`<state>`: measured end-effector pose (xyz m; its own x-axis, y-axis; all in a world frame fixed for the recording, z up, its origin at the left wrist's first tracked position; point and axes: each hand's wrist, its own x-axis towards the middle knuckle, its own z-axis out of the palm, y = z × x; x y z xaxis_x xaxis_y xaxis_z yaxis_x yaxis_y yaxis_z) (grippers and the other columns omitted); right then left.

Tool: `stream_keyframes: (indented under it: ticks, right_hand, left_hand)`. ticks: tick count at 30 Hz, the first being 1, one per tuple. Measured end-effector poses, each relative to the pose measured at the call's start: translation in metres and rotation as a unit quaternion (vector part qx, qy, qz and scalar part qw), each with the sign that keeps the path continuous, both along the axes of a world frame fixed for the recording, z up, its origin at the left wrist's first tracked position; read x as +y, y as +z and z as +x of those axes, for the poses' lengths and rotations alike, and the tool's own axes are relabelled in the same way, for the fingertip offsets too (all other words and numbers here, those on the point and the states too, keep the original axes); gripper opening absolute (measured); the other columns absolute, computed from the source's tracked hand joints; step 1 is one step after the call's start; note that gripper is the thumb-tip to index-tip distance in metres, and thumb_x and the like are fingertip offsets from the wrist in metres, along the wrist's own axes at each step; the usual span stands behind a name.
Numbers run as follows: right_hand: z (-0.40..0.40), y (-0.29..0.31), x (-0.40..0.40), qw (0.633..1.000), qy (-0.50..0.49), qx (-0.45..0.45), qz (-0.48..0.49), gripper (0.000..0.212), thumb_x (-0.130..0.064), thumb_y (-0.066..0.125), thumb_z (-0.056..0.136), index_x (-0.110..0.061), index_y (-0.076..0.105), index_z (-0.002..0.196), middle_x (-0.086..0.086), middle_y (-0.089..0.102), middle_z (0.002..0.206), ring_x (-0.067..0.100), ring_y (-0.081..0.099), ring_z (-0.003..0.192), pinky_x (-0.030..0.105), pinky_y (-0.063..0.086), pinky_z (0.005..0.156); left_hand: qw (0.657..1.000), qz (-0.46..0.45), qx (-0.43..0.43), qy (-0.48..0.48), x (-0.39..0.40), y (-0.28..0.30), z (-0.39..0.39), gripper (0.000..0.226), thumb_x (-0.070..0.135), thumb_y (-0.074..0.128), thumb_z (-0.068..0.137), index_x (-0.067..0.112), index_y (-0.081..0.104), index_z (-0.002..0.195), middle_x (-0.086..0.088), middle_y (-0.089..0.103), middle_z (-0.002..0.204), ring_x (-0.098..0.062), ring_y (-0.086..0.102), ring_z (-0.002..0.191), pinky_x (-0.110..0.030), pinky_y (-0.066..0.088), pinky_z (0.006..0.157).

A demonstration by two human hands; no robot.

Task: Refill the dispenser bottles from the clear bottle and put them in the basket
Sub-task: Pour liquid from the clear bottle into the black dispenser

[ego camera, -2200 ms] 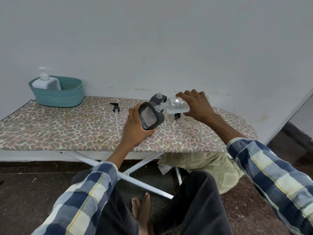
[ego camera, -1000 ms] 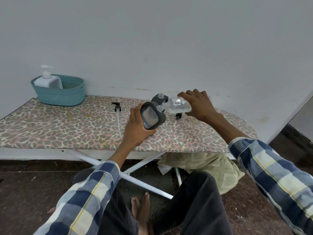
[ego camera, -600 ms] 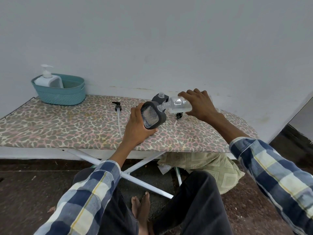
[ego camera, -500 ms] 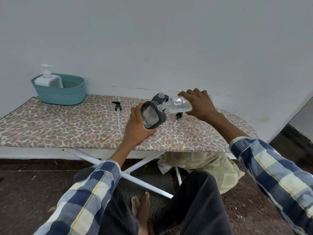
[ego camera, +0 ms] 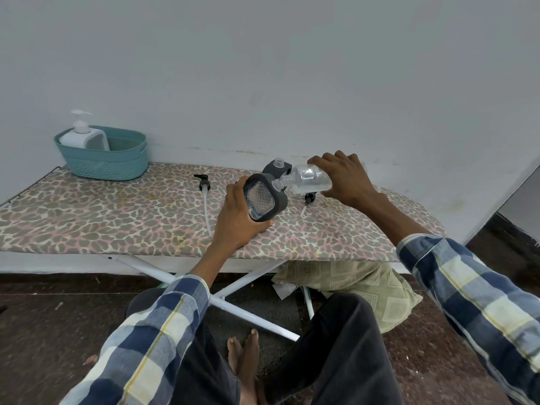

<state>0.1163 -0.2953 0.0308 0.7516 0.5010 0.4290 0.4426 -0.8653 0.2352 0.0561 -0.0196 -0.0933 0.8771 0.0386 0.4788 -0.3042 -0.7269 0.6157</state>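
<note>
Gripping grey dispenser bottle | left hand | right hand tipping clear bottle

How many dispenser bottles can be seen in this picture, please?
3: a white one standing in the teal basket, a grey one held tilted in the left hand, and another grey one just behind it, partly hidden.

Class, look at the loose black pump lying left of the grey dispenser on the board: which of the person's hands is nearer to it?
Left. The left hand grips the grey dispenser just right of the pump; the right hand holds the clear bottle farther right.
</note>
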Motion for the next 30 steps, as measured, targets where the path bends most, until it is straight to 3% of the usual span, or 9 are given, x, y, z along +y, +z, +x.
stream_keyframes:
  ticks: [30]
  right_hand:
    - [-0.0067,0.0031,0.0023,1.0,0.001,-0.006,0.002,0.073,-0.022,0.091,0.075,-0.028,0.056,0.138,0.001,0.066,0.117,0.031,0.058,0.106,0.046,0.042,0.091]
  left_hand:
    - [1.0,-0.002,-0.002,-0.004,0.0002,-0.0003,0.0001,0.122,0.051,0.096,0.072,0.022,0.019,0.163,-0.005,0.033,0.149,-0.028,0.049,0.133,-0.049,0.06,0.095]
